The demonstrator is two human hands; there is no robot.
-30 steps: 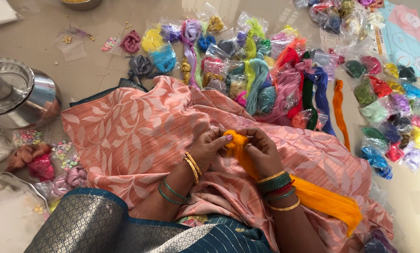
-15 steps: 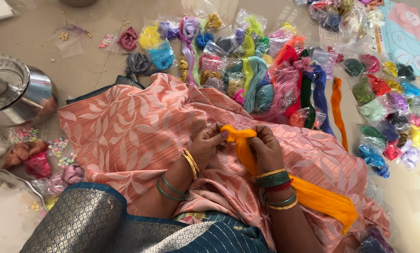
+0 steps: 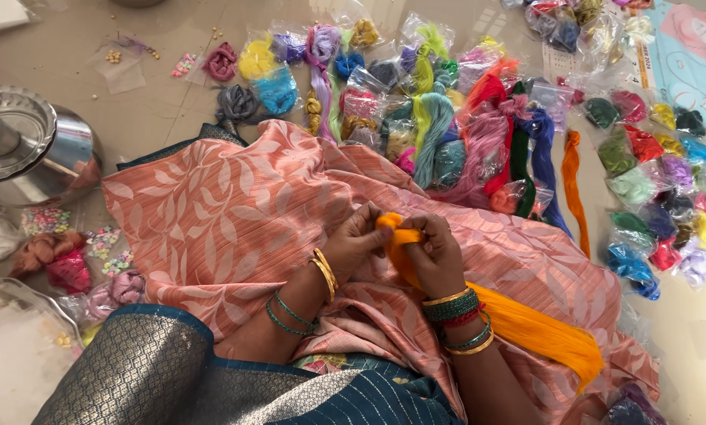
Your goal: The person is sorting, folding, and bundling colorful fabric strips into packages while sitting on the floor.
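Both hands meet over my lap on a bundle of orange thread. My left hand pinches the bundle's folded upper end, and my right hand grips it just beside, fingers curled around the strands. The long tail of the bundle runs down to the right across the pink leaf-patterned cloth that covers my knees. Bangles ring both wrists. The fingertips hide the very tip of the thread.
Several bags and skeins of coloured thread lie on the floor beyond the cloth, more at the right. A steel pot stands at the left, with beads and thread scraps below it. A loose orange skein lies on the floor.
The hands have stayed together on the orange thread, working its folded end with small finger moves. The camera view shifted slightly.
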